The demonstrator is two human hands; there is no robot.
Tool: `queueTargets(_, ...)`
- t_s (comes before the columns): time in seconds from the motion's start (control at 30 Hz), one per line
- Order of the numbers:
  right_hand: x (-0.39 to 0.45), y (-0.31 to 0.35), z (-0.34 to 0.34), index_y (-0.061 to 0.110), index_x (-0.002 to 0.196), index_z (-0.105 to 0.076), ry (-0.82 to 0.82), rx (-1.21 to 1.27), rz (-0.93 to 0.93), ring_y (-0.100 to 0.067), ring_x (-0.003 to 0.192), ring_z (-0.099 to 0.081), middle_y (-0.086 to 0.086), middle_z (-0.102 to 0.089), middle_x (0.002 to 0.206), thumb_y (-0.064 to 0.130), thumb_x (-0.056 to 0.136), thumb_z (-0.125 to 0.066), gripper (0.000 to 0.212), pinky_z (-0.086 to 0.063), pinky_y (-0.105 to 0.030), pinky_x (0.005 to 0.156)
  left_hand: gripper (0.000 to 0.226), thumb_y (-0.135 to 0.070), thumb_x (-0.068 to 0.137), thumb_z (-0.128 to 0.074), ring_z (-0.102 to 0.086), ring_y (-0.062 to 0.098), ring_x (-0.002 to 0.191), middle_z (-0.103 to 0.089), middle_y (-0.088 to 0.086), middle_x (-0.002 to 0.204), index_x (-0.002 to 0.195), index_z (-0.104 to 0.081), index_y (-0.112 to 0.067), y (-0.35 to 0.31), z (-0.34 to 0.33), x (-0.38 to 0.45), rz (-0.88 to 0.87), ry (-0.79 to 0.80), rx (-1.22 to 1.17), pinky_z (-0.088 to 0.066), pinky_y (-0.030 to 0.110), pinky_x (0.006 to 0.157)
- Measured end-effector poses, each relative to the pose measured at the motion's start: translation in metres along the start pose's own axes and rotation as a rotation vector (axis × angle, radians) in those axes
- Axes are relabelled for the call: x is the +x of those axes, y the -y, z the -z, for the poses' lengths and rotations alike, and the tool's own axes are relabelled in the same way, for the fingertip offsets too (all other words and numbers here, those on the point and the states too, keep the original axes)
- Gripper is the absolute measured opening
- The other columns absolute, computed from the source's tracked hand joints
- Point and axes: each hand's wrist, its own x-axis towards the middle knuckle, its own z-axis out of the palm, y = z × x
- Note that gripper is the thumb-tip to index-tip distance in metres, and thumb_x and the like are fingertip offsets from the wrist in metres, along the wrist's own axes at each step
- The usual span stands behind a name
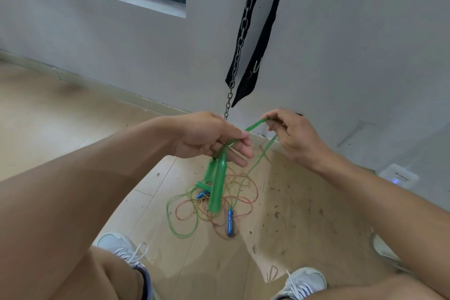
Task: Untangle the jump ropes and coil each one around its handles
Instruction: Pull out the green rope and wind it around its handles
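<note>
Head view: left hand [209, 139] grips green handles [216, 185], right hand [289, 136] pinches green rope [255, 126] at 2 o'clock; best kept taut, drawn clear of pile [219, 209] before coiling

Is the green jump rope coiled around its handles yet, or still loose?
Still loose. The green plastic rope stretches between both hands, then trails down into the tangle of ropes on the floor; the green handles hang bare.

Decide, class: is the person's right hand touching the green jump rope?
Touching. The head view shows the right hand pinching a loop of the green jump rope between its fingertips, while the left hand holds the rope near the green handles.
</note>
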Motion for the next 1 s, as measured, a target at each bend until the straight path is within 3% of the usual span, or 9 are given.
queueTargets(0.17, -0.004, -0.017, -0.001, 0.012, 0.106, -0.063, 0.046, -0.128, 0.078, -0.010, 0.086, -0.052, 0.009, -0.058, 0.092, 0.013, 0.102, -0.054, 0.010, -0.041, -0.028, 0.075, 0.021, -0.022, 0.103, -0.051, -0.074, 0.025, 0.085, -0.076, 0.007, 0.090, 0.105, -0.065, -0.007, 0.003, 0.001, 0.000, 0.026, -0.032, -0.008, -0.055, 0.039, 0.094)
queueTargets(0.27, -0.008, -0.020, -0.004, 0.016, 0.105, -0.061, 0.103, -0.049, -0.012, -0.018, 0.091, -0.062, 0.003, -0.068, 0.096, 0.015, 0.104, -0.051, 0.010, -0.044, -0.024, 0.078, 0.021, -0.021, 0.102, -0.054, -0.073, 0.025, 0.081, -0.075, 0.007, 0.087, 0.107, -0.067, -0.005, 0.006, 0.002, 0.003, 0.062, -0.082, -0.001, -0.055, 0.042, 0.096)
queueTargets(0.5, -0.002, -0.024, 0.003, 0.025, 0.105, -0.062, -0.148, 0.286, -0.232, -0.012, 0.088, -0.068, -0.003, -0.070, 0.092, 0.018, 0.104, -0.053, 0.012, -0.053, -0.024, 0.084, 0.026, -0.028, 0.098, -0.061, -0.073, 0.022, 0.082, -0.075, 0.007, 0.089, 0.106, -0.069, -0.005, 0.008, 0.007, 0.002, 0.088, -0.133, 0.116, -0.057, 0.044, 0.094)
queueTargets(0.63, -0.001, -0.029, 0.002, 0.030, 0.100, -0.064, -0.185, 0.389, -0.289, -0.011, 0.079, -0.069, -0.006, -0.070, 0.092, 0.016, 0.104, -0.054, 0.018, -0.058, -0.026, 0.081, 0.023, -0.027, 0.101, -0.057, -0.068, 0.023, 0.075, -0.068, 0.008, 0.079, 0.101, -0.065, -0.006, 0.008, 0.007, 0.003, 0.080, -0.168, 0.060, -0.056, 0.048, 0.094)
queueTargets(0.83, -0.002, -0.030, 0.000, 0.035, 0.095, -0.069, -0.125, 0.283, -0.317, 0.002, 0.083, -0.064, 0.013, -0.071, 0.092, 0.023, 0.098, -0.066, 0.013, -0.046, -0.014, 0.077, 0.025, -0.025, 0.102, -0.054, -0.073, 0.029, 0.087, -0.070, 0.010, 0.081, 0.108, -0.065, -0.002, 0.011, 0.006, 0.004, 0.047, -0.207, 0.026, -0.055, 0.048, 0.097)
queueTargets(0.9, -0.001, -0.029, 0.000, 0.036, 0.098, -0.072, -0.153, 0.244, -0.337, -0.003, 0.082, -0.062, 0.007, -0.070, 0.096, 0.028, 0.096, -0.068, 0.009, -0.044, -0.016, 0.073, 0.025, -0.025, 0.102, -0.054, -0.074, 0.030, 0.091, -0.072, 0.010, 0.084, 0.106, -0.065, -0.004, 0.012, 0.003, 0.004, 0.049, -0.192, 0.059, -0.055, 0.045, 0.096)
queueTargets(1.0, 0.001, -0.020, 0.003, 0.034, 0.101, -0.072, -0.184, 0.340, -0.385, -0.011, 0.071, -0.061, 0.005, -0.068, 0.082, 0.028, 0.098, -0.066, 0.010, -0.054, -0.028, 0.072, 0.024, -0.023, 0.103, -0.053, -0.074, 0.027, 0.097, -0.076, 0.013, 0.096, 0.108, -0.065, -0.003, 0.015, -0.002, 0.005, 0.063, -0.147, 0.109, -0.055, 0.043, 0.096)
